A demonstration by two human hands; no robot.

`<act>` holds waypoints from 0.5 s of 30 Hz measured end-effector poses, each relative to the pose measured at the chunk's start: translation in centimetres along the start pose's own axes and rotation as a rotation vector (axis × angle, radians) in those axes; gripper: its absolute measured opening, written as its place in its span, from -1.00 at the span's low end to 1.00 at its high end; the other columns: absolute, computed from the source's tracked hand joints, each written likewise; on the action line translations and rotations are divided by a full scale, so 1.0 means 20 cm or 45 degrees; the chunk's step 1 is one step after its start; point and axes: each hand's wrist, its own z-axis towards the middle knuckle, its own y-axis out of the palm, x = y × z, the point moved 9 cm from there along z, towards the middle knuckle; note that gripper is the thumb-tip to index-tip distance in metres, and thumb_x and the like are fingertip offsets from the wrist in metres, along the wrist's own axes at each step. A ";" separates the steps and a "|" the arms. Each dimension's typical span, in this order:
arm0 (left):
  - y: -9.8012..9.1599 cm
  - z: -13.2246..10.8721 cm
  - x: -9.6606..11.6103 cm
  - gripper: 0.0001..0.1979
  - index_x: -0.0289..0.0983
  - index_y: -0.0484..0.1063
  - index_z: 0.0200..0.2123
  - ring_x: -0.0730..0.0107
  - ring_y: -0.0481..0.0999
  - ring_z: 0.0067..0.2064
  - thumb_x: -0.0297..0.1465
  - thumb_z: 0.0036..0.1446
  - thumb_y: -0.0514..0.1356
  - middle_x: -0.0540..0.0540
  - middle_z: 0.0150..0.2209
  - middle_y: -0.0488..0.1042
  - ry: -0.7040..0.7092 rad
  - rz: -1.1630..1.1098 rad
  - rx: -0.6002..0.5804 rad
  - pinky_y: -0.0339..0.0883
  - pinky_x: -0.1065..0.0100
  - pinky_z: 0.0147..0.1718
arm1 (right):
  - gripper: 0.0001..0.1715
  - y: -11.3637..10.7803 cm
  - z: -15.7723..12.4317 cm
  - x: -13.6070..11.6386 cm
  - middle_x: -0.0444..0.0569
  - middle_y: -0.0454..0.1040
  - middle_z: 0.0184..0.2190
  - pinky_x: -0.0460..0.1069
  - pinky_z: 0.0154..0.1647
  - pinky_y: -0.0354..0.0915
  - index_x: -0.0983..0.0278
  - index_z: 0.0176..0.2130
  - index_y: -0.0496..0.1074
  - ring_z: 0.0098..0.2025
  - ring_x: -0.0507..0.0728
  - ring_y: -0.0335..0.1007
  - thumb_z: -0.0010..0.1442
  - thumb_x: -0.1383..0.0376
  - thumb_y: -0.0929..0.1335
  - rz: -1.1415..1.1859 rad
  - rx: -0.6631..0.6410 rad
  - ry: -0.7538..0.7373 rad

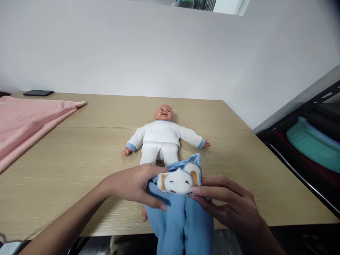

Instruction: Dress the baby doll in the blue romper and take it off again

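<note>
A pair of fuzzy blue baby pants (170,219) hangs over the near table edge, waist end up, with both legs pointing toward me. A white animal-face patch (177,181) with orange-lined ears shows at the waist. My left hand (138,184) grips the waist from the left, its thumb on the front and the fingers partly hidden by the cloth. On the other side, my right hand (225,202) pinches the waist beside the patch. Beyond the pants a baby doll (160,132) lies face up in a white top and white pants, arms spread; its lower legs are mostly covered.
Pink cloth (32,120) covers the table's left side, and a dark flat object (38,92) lies behind it. The wooden table (101,117) meets a white wall. To the right stands a black rack (297,170) with folded teal cloth (313,141).
</note>
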 end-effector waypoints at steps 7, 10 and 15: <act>-0.03 -0.09 0.09 -0.80 -0.24 0.57 0.01 0.17 0.60 -0.07 -0.23 0.51 0.30 -0.16 -0.09 0.63 0.157 0.060 0.058 0.45 0.30 -0.03 | -0.15 -0.08 -0.07 0.14 0.06 0.42 0.15 0.10 0.28 0.54 0.12 0.26 0.49 0.21 0.27 0.51 0.12 -0.03 0.71 -0.054 0.027 0.327; -0.01 -0.08 0.13 -0.77 -0.24 0.56 -0.08 0.21 0.59 -0.13 -0.19 0.53 0.28 -0.13 -0.17 0.62 0.192 0.097 0.021 0.42 0.34 -0.10 | 0.24 0.00 0.03 0.20 0.16 0.36 0.37 0.23 0.47 0.39 0.10 0.44 0.28 0.43 0.38 0.38 0.01 -0.14 0.73 0.194 -0.210 0.342; -0.08 -0.07 0.16 -0.68 -0.21 0.55 -0.03 0.27 0.57 -0.19 -0.07 0.49 0.31 -0.06 -0.19 0.61 0.113 0.220 0.061 0.39 0.38 -0.19 | -0.29 0.29 0.21 0.20 -0.12 0.66 -0.20 -0.05 -0.14 0.56 0.18 0.01 0.60 -0.20 0.13 0.62 0.05 -0.13 0.70 0.408 -0.849 0.149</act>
